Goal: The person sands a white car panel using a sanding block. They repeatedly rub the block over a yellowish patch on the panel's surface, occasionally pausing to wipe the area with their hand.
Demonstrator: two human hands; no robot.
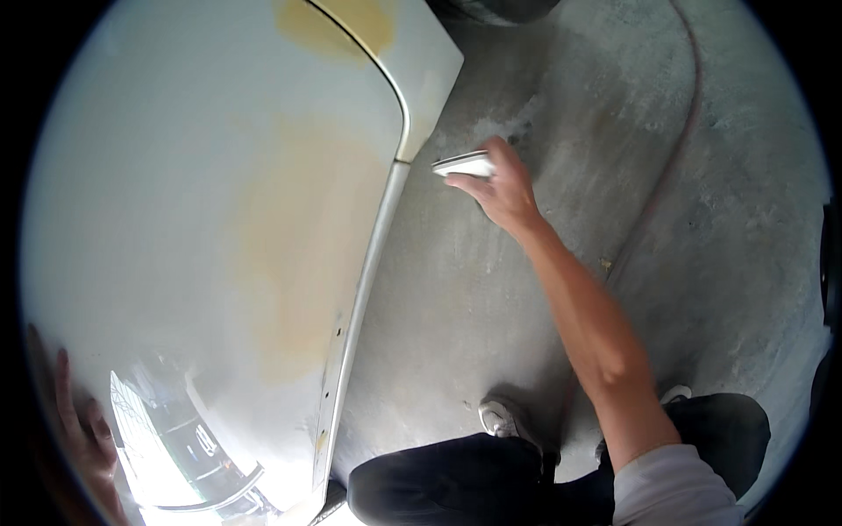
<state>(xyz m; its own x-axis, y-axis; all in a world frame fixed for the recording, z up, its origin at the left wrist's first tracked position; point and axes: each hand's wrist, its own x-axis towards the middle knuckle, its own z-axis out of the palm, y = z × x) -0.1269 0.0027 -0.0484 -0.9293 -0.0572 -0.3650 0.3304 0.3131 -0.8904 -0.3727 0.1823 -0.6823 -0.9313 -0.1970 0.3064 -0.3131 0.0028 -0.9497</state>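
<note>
Pale sleeve cloth sits nearest, well to the right of the white car panel, and from it the right forearm stretches forward and leftward. The right hand grasps a flat white block (a thin dark line runs along its far edge), with the thumb on the near side and the fingers round the other. That block is just right of the panel's edge, apart from it, above the grey concrete floor. At the panel's near left part, the left hand has its fingers loosely spread and free; whether its palm presses on the surface, I cannot tell. On the panel itself spreads a broad, faded yellowish patch, while a stronger yellow patch straddles the seam at its far end. Right of the panel are dark trousers, a light shoe and, farther off, a reddish hose
</note>
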